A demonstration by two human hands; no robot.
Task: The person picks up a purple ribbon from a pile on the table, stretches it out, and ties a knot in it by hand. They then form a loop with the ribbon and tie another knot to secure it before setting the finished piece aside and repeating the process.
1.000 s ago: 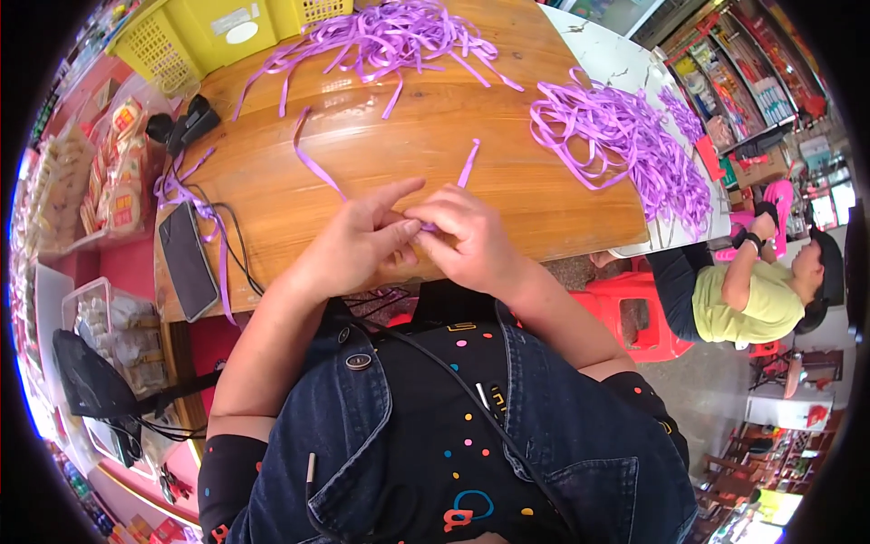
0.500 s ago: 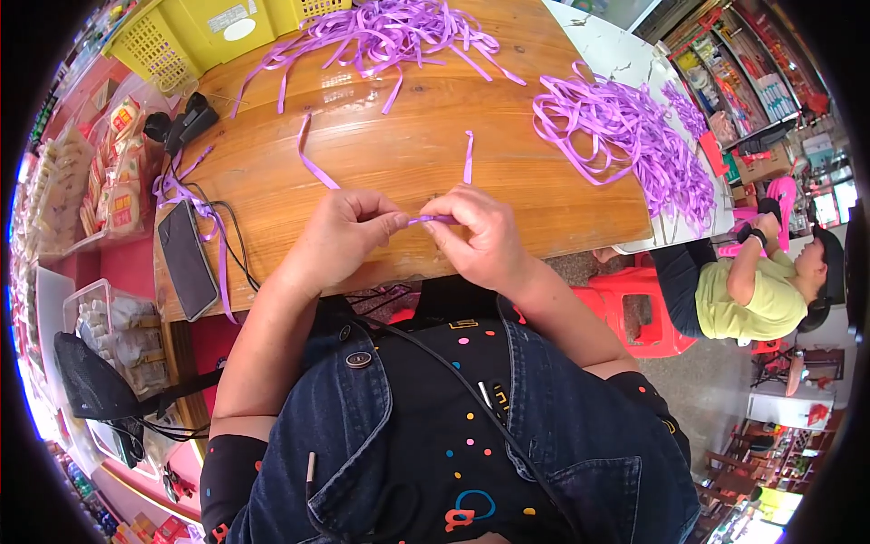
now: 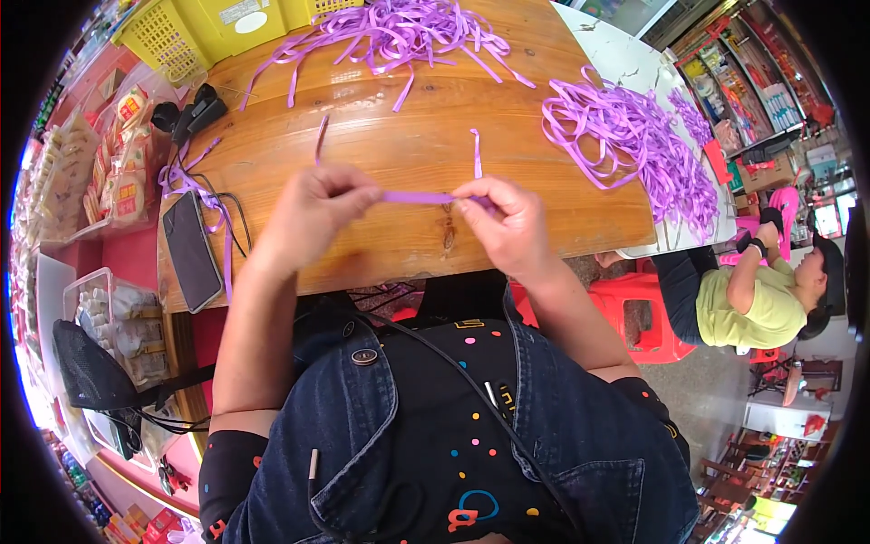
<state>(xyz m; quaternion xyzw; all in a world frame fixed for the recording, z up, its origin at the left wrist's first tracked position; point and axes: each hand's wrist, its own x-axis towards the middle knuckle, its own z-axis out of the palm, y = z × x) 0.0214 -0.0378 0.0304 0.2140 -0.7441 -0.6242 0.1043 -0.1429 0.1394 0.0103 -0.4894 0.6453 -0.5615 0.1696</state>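
A purple ribbon point(image 3: 417, 197) stretches flat between my two hands, a little above the wooden table. My left hand point(image 3: 328, 201) pinches one part of it between thumb and fingers and is slightly blurred. At the other side, my right hand point(image 3: 504, 218) grips the ribbon between thumb and forefinger. Short ribbon ends show beyond the hands, one above the left hand and one above the right. A loose heap of purple ribbons point(image 3: 408, 41) lies at the far edge, and a bigger tangled pile point(image 3: 639, 145) lies to the right.
A yellow plastic basket point(image 3: 217, 32) stands at the far left. By the table's left edge lie a dark phone point(image 3: 192, 249), a cable and a black device point(image 3: 201, 111). Packaged snacks point(image 3: 127, 172) sit further left. A person in a yellow-green shirt point(image 3: 748, 304) sits to the right near red stools point(image 3: 634, 313).
My hands have moved apart and slightly away from my body. The ribbon between them has gone from a short bunched piece to a longer flat stretch.
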